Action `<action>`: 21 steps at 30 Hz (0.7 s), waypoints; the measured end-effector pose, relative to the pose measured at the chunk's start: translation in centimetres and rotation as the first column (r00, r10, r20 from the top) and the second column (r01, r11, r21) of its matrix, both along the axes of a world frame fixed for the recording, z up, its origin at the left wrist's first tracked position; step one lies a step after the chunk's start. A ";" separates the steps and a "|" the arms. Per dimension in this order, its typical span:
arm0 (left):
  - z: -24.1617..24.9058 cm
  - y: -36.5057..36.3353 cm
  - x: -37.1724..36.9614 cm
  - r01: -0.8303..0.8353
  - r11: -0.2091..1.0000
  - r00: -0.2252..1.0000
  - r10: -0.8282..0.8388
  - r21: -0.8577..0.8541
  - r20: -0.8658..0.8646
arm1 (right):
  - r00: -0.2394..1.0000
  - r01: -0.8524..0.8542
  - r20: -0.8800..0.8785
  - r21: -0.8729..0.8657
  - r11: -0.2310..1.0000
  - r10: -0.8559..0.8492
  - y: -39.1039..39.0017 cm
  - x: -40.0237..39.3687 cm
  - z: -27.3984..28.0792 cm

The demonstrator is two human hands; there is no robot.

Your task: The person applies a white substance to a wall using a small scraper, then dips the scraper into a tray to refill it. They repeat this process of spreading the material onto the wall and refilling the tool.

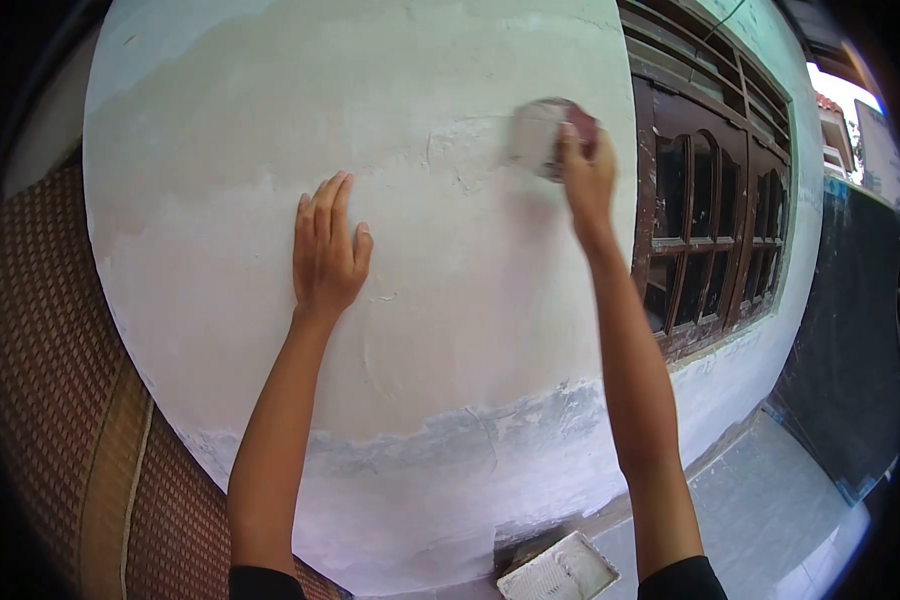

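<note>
Item: pale cream and greenish painted wall (450, 340), coated across a broad middle area; by judgement, well advanced but unfinished
Done: wide, fairly even pale layer through the centre
Left, by judgement: raised ridges and flecks near the upper middle, fine marks lower down, a patchy blue-grey band along the lower edge
Right hand (592, 180): fingers clamped on a flat whitish and dark-red tool (545, 135), motion-blurred, at the upper right of the wall near the window; exact contact cannot be told
Left hand (328, 245): fingers slightly apart, thumb spread, holding nothing, palm towards the wall
Surface and room: brown wooden window with dark panes (745, 210) to the right; dark sheet (840, 330) beyond; brown woven panel (45, 300) at far left; grey floor (770, 480) below; white ribbed rectangular tray (532, 584), smeared with pale material, near the wall's foot
</note>
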State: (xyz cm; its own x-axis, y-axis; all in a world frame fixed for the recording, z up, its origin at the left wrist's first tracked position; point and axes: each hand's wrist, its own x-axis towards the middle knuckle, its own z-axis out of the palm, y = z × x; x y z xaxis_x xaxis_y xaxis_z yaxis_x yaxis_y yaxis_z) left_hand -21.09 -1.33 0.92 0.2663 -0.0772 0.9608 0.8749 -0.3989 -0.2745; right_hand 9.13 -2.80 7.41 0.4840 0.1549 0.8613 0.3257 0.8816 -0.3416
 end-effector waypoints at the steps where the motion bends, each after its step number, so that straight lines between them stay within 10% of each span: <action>1: -0.1 0.1 -0.1 -0.002 1.000 1.000 0.002 0.000 -0.003 | 0.995 0.045 0.087 0.021 0.999 -0.046 0.8 -1.6 -0.1; 5: 0.0 0.1 -0.2 0.013 1.000 1.000 -0.014 -0.022 -0.008 | 0.937 0.272 0.235 -0.025 0.962 -0.259 2.1 -4.0 -0.3; 12: -0.2 0.3 -0.1 0.003 1.000 1.000 -0.003 -0.004 -0.002 | 0.940 0.208 -0.215 -0.260 0.943 -0.266 2.4 7.3 -1.8; 14: -0.2 0.2 -0.1 -0.014 1.000 1.000 0.014 -0.005 -0.004 | 0.977 -0.042 -0.208 -0.007 0.999 0.039 1.1 6.2 -1.7; 21: -0.2 0.2 -0.3 -0.031 0.999 1.000 0.031 0.011 -0.007 | 0.884 0.220 0.425 -0.005 0.976 -0.197 0.3 -5.6 -0.3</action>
State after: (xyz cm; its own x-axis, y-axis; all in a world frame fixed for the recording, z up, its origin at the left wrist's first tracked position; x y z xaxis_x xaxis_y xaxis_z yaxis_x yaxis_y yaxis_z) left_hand -21.42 -1.15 0.73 0.2751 -0.0796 0.9581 0.8849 -0.3686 -0.2847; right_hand 3.54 -2.50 7.07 0.1058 0.1400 0.9845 0.6226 0.7626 -0.1753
